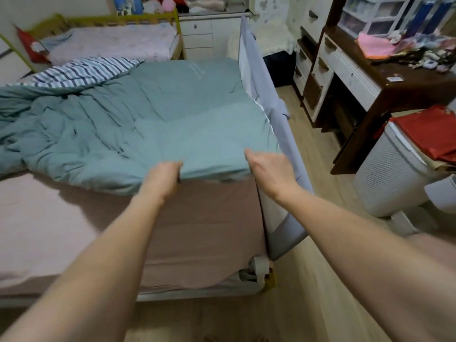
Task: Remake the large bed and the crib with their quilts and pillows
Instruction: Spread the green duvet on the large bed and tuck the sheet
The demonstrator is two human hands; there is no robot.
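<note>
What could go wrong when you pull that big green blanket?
Both the left hand and the right hand grip only the quilt's near right edge, so pulling may leave the bunched left side crooked. The quilt's right edge lies against the grey bed rail and might snag there.

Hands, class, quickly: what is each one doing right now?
Left hand: grips the near edge of the green quilt.
Right hand: grips the same edge.

Two hands are seen, left hand (164, 177) and right hand (267, 169). One quilt (138, 122), one bed (74, 218), one crib (108, 40), one desk (385, 77) and one rail (269, 114) are counted.
</note>
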